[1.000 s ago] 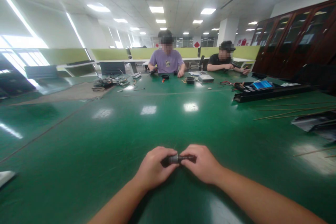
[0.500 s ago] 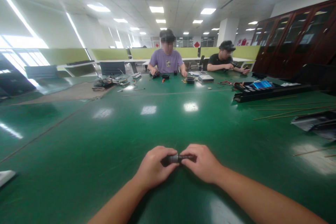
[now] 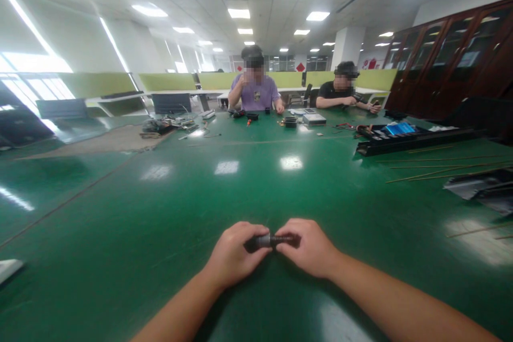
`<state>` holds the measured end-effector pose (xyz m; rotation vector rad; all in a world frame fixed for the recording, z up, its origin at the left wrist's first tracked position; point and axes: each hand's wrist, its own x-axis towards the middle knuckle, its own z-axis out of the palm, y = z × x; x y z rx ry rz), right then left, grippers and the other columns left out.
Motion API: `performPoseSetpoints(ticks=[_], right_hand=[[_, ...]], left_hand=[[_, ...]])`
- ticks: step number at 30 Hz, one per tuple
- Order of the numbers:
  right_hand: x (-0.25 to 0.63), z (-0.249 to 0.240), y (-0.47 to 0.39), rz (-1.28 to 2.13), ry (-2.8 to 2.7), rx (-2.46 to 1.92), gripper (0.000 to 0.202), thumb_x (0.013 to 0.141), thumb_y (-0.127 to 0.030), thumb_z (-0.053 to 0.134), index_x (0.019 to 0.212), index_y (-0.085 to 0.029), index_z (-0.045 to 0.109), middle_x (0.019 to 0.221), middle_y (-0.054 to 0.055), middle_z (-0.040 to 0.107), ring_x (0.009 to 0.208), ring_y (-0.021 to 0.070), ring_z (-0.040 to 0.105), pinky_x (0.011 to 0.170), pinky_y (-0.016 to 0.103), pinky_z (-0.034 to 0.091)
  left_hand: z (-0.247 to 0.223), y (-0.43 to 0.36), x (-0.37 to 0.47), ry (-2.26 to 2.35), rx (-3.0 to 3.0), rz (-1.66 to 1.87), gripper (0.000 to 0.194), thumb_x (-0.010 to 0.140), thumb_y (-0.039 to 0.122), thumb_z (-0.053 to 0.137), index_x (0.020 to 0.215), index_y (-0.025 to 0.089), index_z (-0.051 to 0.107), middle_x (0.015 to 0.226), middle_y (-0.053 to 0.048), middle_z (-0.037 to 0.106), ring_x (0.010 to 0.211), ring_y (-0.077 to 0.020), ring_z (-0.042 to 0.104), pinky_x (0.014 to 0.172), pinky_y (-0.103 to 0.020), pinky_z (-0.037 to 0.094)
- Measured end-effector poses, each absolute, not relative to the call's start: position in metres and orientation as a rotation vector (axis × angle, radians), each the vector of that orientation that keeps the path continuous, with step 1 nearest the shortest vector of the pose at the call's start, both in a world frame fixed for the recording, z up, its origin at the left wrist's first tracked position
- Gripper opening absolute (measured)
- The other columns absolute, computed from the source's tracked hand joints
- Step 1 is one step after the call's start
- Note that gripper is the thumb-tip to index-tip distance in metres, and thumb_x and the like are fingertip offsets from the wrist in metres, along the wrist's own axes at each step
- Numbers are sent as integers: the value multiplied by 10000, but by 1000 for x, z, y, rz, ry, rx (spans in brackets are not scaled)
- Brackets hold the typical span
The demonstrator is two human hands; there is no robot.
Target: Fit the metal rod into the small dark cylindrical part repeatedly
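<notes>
Near the front middle of the green table [image 3: 240, 192], both hands hold one dark cylindrical object [image 3: 263, 240] with a greyish band, lying crosswise between them. My left hand [image 3: 238, 251] grips its thicker left end between thumb and fingers. Thumb and fingertips of my right hand [image 3: 306, 248] pinch the thinner, dark right part. The fingertips of the two hands are close together, with a narrow gap between them. What the object is, I cannot make out, since the fingers cover both of its ends.
Across the table sit a person in purple [image 3: 256, 93] and a person in black [image 3: 339, 93]. Electronic parts [image 3: 164, 125] lie back left. A black tray [image 3: 409, 141], thin rods [image 3: 436, 173] and metal pieces [image 3: 481, 187] lie right. A white object [image 3: 8, 270] is at the left edge.
The person in purple has raised one hand from the table to the face. My hands and the dark object have hardly moved.
</notes>
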<state>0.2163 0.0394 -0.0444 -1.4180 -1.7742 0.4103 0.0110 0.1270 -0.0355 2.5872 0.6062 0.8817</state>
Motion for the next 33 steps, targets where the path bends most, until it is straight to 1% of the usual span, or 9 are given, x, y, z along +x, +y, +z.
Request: performPoseSetpoints(ticks=[2,6,17,33], right_hand=[[216,-44,40,411,-1762,-1428,117,765,-176,723,875,-206,749,797,9,709,709,151,618,648,251,426],[216,-44,40,410,-1759,-1427,95,792,-177,701,867,-206,752,791,8,711,701,146,616,643,247,424],[217,-44,39,397,-1752,-1430,71,813,-198,696,860,-203,749,788,10,704,708,148,607,650,254,415],[217,-42,39,424,-1694,-1449,57,815,-202,699,847,-205,746,749,5,676,681,147,584,630,256,404]], left_hand=[[-34,127,11,601,2585,884,233,773,227,728,1005,222,701,936,-47,739,840,-206,691,770,-331,560],[-33,127,11,592,2598,903,226,776,233,723,1000,217,700,932,-54,738,835,-206,690,764,-327,561],[-36,128,11,614,2590,912,221,784,243,720,1001,220,691,942,-49,731,849,-205,690,778,-328,561],[-35,130,10,628,2607,966,239,789,232,705,1027,229,676,977,-48,730,888,-212,688,809,-343,556]])
